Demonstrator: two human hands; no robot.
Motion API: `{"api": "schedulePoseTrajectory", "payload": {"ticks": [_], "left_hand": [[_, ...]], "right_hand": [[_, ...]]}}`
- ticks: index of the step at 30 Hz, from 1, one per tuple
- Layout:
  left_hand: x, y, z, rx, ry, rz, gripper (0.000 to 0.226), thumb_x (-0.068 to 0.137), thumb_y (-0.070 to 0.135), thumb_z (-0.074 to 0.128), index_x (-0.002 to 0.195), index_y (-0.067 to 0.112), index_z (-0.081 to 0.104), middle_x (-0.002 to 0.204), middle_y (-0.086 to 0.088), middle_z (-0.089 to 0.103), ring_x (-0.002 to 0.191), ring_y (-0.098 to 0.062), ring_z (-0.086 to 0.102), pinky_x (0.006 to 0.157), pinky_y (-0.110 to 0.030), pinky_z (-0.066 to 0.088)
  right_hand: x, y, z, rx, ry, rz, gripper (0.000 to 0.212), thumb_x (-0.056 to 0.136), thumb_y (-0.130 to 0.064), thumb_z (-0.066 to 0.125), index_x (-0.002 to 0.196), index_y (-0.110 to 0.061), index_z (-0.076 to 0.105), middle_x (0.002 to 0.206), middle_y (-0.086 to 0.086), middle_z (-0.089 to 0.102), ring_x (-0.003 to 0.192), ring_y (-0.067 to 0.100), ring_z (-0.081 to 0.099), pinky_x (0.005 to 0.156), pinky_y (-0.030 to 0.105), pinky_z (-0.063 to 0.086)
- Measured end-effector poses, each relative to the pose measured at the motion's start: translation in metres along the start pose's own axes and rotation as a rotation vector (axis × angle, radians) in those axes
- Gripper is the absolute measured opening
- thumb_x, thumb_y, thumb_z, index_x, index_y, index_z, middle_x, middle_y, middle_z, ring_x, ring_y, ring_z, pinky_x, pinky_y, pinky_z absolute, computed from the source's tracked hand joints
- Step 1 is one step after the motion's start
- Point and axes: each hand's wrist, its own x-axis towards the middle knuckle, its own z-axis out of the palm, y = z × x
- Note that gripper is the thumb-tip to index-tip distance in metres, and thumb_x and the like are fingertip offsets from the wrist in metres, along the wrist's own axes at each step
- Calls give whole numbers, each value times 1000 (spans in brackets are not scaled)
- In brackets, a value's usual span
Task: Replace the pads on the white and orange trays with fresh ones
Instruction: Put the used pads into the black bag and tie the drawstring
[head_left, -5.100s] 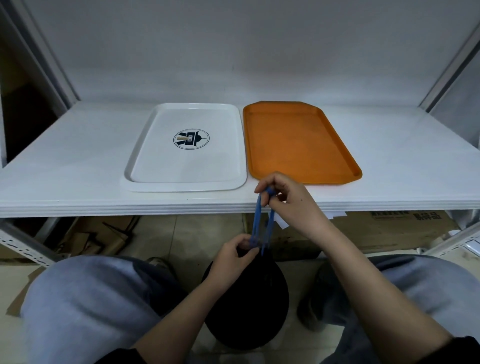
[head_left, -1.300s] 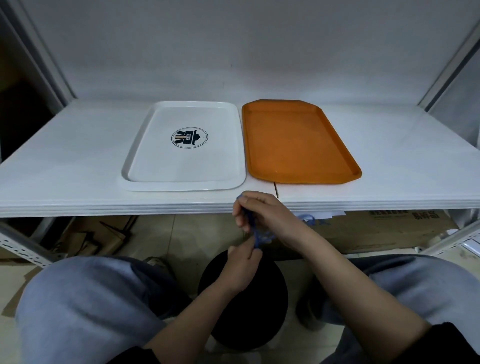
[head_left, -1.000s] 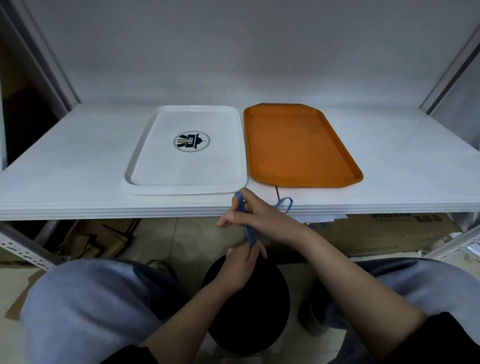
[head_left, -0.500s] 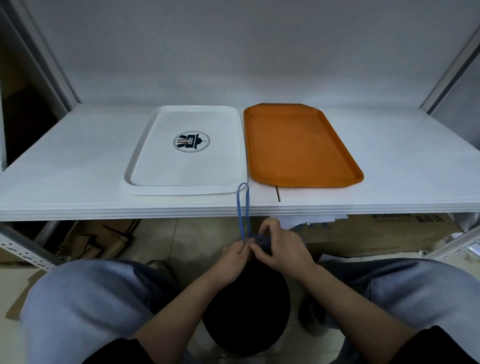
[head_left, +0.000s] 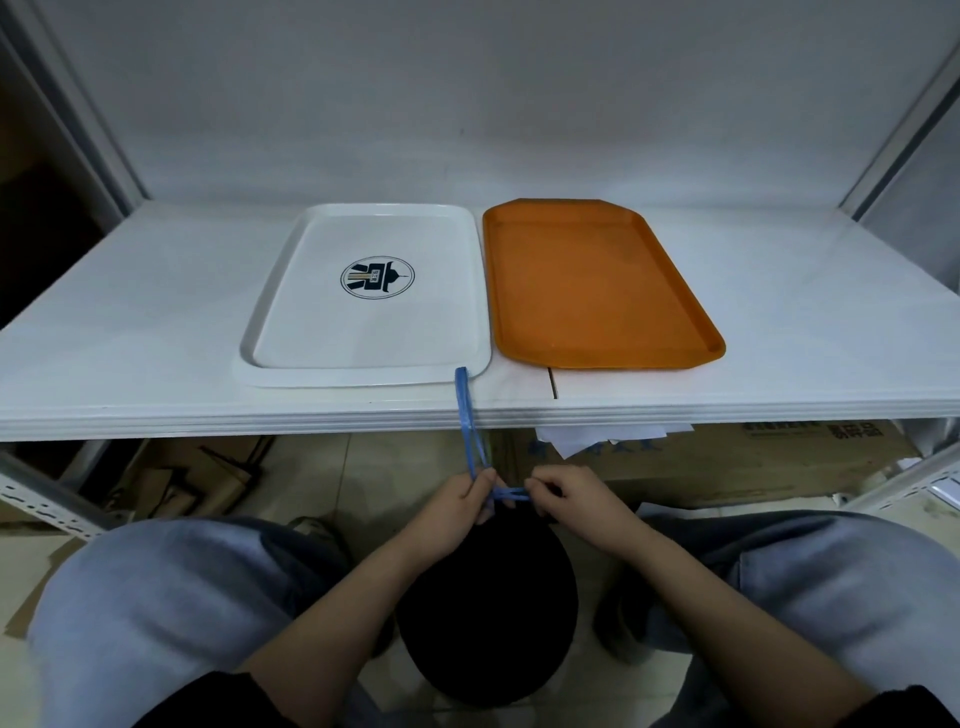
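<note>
**Two trays on the shelf, both hands busy with a blue tie down below**

Watching the head cam feed here, going left to right. On the white shelf (head_left: 156, 332) I count two trays, side by side and nearly touching. The white tray (head_left: 291, 291) sits on the left with one round dark logo (head_left: 377, 277) printed in its middle. The orange tray (head_left: 597, 280) is right next to it. I can't see a separate pad lying in either one, both show their bare floors.

Below the shelf edge there's one black bag (head_left: 488, 613) between my two knees in grey trousers. One blue drawstring (head_left: 467, 415) comes off its mouth: a loop runs up past the shelf edge and a short stretch goes sideways between my hands.

Left hand (head_left: 457, 506) has its fingers curled and pinched on the string at the base of that loop. Right hand (head_left: 569, 501) pinches the other end of the short stretch, fingertips together.

Under the shelf on the right I see one cardboard box (head_left: 753, 462) with a few white paper sheets (head_left: 597, 434) on it, plus some cardboard scraps (head_left: 176, 483) on the left.
</note>
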Motion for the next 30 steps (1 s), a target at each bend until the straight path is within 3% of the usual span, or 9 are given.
{"api": "schedulePoseTrajectory", "payload": {"ticks": [5, 12, 18, 23, 27, 30], "left_hand": [[1, 1, -5, -139, 37, -66, 44, 104, 11, 26, 73, 11, 58, 43, 8, 53, 46, 1, 47, 59, -13, 39], [0, 8, -9, -249, -14, -116, 43, 103, 8, 30, 76, 11, 63, 59, 6, 63, 51, 3, 53, 58, -10, 43], [-7, 13, -20, -79, -122, -72, 21, 95, 18, 53, 86, 22, 72, 75, 7, 61, 68, 4, 53, 66, -10, 41], [-9, 13, -24, -86, -115, -102, 19, 96, 20, 53, 95, 23, 72, 90, 6, 67, 82, -5, 56, 70, -8, 45], [-8, 9, -25, -97, -107, -101, 17, 93, 16, 59, 95, 22, 74, 96, 9, 71, 85, -5, 61, 74, -14, 49], [-5, 7, -26, -159, -92, -79, 23, 87, 8, 65, 83, 27, 77, 87, 8, 73, 84, -6, 64, 78, -19, 52]], "right_hand": [[-9, -6, -9, 152, -129, 13, 42, 97, -16, 46, 56, -23, 51, 60, 1, 51, 57, 13, 47, 60, 26, 37], [-20, -15, -1, 226, -344, 65, 39, 94, -28, 41, 56, -26, 49, 61, -1, 44, 58, 16, 36, 65, 34, 30], [-33, -26, 10, 206, -278, 100, 44, 100, -37, 42, 58, -23, 42, 51, -11, 39, 47, 3, 34, 56, 24, 27], [-39, -32, 9, 130, -285, -19, 44, 99, -35, 43, 58, -19, 43, 53, -7, 41, 51, 11, 37, 57, 30, 30], [-39, -33, 7, 148, -370, 2, 47, 99, -36, 43, 55, -20, 48, 52, -6, 47, 50, 11, 42, 59, 28, 35], [-35, -32, 1, 183, -484, 121, 51, 100, -43, 38, 65, -16, 62, 59, 1, 60, 56, 18, 52, 65, 32, 41]]}}
